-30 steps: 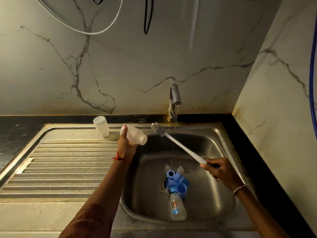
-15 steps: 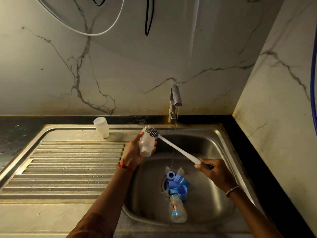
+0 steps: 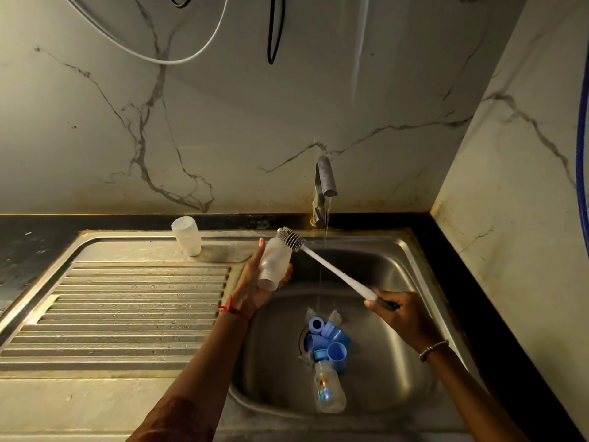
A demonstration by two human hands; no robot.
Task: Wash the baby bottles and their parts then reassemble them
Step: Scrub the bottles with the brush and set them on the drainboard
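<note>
since a second ago the bottle (image 3: 274,266) has been turned mouth-down, and the brush (image 3: 334,273) head is now laid against its upper end. the bottle is gripped by the left hand (image 3: 255,283) at the sink's (image 3: 411,250) 10 o'clock. the brush handle is clasped by the right hand (image 3: 404,314) at 3 o'clock.

A clear bottle (image 3: 274,264) is tilting above the basin (image 3: 398,330), with a brush (image 3: 331,269) touching its upper end. A second bottle (image 3: 187,236) is standing on the drainboard (image 3: 127,298). A printed bottle (image 3: 328,389) is lying beside blue caps (image 3: 330,341) and, possibly, teats (image 3: 334,316).
</note>
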